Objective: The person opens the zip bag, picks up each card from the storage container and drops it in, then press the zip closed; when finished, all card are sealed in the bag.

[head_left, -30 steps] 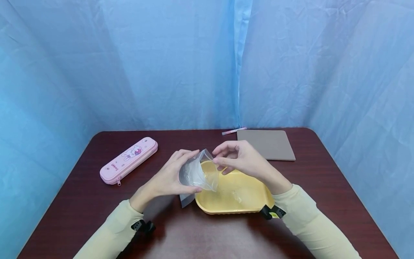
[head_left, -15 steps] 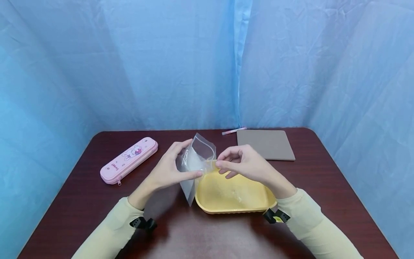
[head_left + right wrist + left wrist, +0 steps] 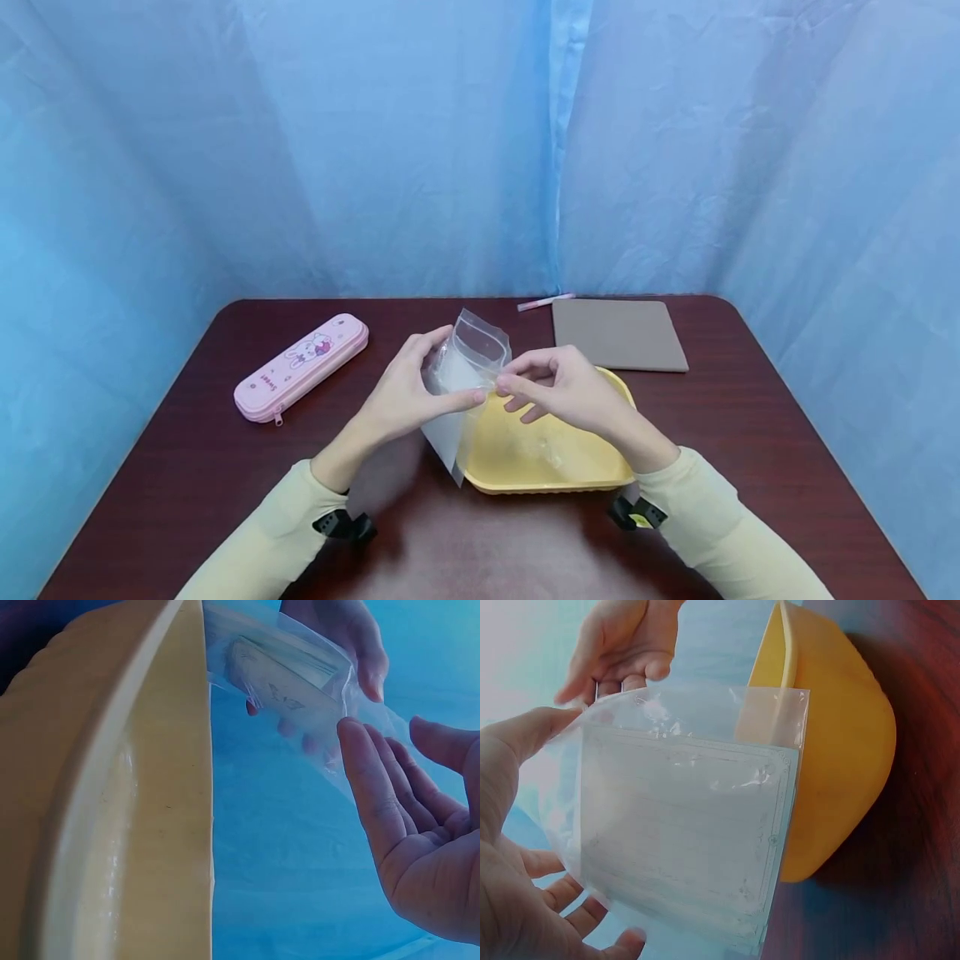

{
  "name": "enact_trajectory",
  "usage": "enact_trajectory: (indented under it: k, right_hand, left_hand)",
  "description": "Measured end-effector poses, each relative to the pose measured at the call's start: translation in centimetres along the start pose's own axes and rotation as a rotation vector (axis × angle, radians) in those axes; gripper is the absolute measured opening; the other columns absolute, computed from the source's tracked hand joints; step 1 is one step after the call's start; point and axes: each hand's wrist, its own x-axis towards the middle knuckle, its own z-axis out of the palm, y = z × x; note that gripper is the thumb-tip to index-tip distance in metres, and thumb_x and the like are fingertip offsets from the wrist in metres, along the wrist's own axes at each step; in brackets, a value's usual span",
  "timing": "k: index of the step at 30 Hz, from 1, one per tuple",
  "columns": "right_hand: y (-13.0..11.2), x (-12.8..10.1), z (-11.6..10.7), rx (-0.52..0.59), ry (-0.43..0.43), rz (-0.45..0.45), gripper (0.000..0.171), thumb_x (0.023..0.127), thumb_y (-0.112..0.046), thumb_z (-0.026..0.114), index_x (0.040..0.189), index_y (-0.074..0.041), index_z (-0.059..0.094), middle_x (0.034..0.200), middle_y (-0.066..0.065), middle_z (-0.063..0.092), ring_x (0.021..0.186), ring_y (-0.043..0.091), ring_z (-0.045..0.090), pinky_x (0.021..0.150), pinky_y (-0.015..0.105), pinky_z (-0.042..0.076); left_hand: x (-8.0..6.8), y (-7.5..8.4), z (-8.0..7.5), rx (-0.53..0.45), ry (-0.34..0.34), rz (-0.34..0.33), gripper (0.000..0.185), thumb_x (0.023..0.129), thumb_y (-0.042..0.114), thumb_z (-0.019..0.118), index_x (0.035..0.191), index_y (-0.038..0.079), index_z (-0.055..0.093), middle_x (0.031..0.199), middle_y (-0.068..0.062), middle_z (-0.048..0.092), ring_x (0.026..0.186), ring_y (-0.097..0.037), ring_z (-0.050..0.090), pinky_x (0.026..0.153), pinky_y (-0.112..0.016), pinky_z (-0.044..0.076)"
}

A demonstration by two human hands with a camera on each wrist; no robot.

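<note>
A clear zip bag (image 3: 477, 350) hangs tilted over the left end of a yellow tray (image 3: 551, 454). My left hand (image 3: 401, 392) holds it with thumb on one side and fingers on the other. Inside the bag, in the left wrist view, is a stack of pale rectangular sheets (image 3: 682, 832) with a patterned border. At the bag's mouth, my right hand (image 3: 570, 387) pinches the edge of the film between thumb and index finger. The right wrist view shows its other fingers (image 3: 367, 780) below, off the film or just touching it.
A pink pencil case (image 3: 300, 367) lies on the table's left side. At the back right are a grey-brown flat notebook or board (image 3: 618, 333) and a pink-and-white pen (image 3: 546, 302). Blue curtains (image 3: 405, 150) surround the table (image 3: 180, 467).
The bag has turned more upright, its mouth now higher. My left hand has shifted slightly right with it, and my right fingers have stayed at the edge of the mouth.
</note>
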Motion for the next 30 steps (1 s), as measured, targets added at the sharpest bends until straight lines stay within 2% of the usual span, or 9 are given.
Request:
enact_trajectory:
  k: [6,8,12,18,22,25,28,30]
  right_hand:
    - [0.2,0.1,-0.2,0.022,0.034,-0.003,0.022,0.096,-0.021,0.073,0.105,-0.001,0.073,0.098,0.016,0.075,0.086,0.034,0.074,0.069,0.047,0.06]
    - [0.3,0.1,-0.4,0.029,0.036,-0.008,0.021,0.096,-0.019,0.072,0.105,0.0,0.072,0.098,0.019,0.074,0.086,0.037,0.073,0.069,0.047,0.06]
    - [0.3,0.2,-0.9,0.049,0.045,-0.035,0.021,0.097,-0.017,0.071,0.105,0.002,0.071,0.1,0.026,0.072,0.086,0.037,0.073,0.068,0.047,0.06]
    - [-0.3,-0.2,-2.1,0.091,0.059,-0.113,0.018,0.097,-0.014,0.07,0.106,0.002,0.071,0.096,0.022,0.074,0.084,0.037,0.073,0.069,0.05,0.059]
    - [-0.8,-0.8,-2.7,0.103,0.045,-0.152,0.017,0.098,-0.013,0.069,0.106,0.001,0.07,0.095,0.02,0.074,0.083,0.039,0.073,0.069,0.052,0.059]
    - [-1.1,-1.2,-3.1,0.106,0.043,-0.17,0.014,0.098,-0.012,0.068,0.105,0.0,0.069,0.096,0.02,0.074,0.082,0.04,0.072,0.069,0.053,0.058]
    - [-1.2,-1.5,-3.4,0.102,0.048,-0.178,0.013,0.099,-0.011,0.066,0.105,0.0,0.069,0.096,0.019,0.074,0.082,0.039,0.072,0.067,0.054,0.058]
    - [-1.2,-1.7,-3.6,0.096,0.052,-0.181,0.012,0.099,-0.01,0.066,0.104,0.0,0.068,0.095,0.019,0.074,0.083,0.039,0.073,0.065,0.054,0.058]
  left_hand:
    - [-0.3,0.7,0.1,0.012,-0.022,-0.062,0.106,0.068,0.061,0.087,0.154,0.019,0.042,0.134,0.0,0.051,0.116,-0.019,0.048,0.094,-0.043,0.045]
    - [-0.2,0.8,0.1,0.002,-0.031,-0.075,0.105,0.069,0.06,0.087,0.154,0.019,0.041,0.135,0.0,0.05,0.116,-0.019,0.048,0.095,-0.043,0.045]
    - [-0.1,1.0,-0.1,-0.08,-0.044,-0.091,0.097,0.073,0.053,0.087,0.152,0.017,0.044,0.131,0.0,0.053,0.113,-0.02,0.052,0.093,-0.042,0.049]
    - [-0.2,1.6,-1.1,-0.318,-0.083,-0.047,0.068,0.087,0.03,0.082,0.146,0.015,0.051,0.12,-0.004,0.066,0.101,-0.021,0.065,0.082,-0.038,0.056]
    - [-0.6,2.3,-1.6,-0.452,-0.117,0.005,0.042,0.095,0.021,0.073,0.135,0.014,0.063,0.109,-0.008,0.071,0.083,-0.022,0.065,0.068,-0.032,0.055]
    - [-0.9,2.9,-1.8,-0.502,-0.107,0.048,0.03,0.098,0.019,0.069,0.126,0.01,0.069,0.106,-0.013,0.072,0.075,-0.02,0.064,0.06,-0.032,0.054]
    - [-1.1,3.2,-1.7,-0.534,-0.084,0.08,0.026,0.099,0.015,0.067,0.123,0.007,0.071,0.108,-0.018,0.072,0.075,-0.018,0.066,0.057,-0.038,0.057]
    - [-1.1,3.3,-1.6,-0.535,-0.068,0.096,0.023,0.099,0.012,0.067,0.12,0.004,0.072,0.107,-0.02,0.073,0.068,-0.017,0.065,0.056,-0.041,0.057]
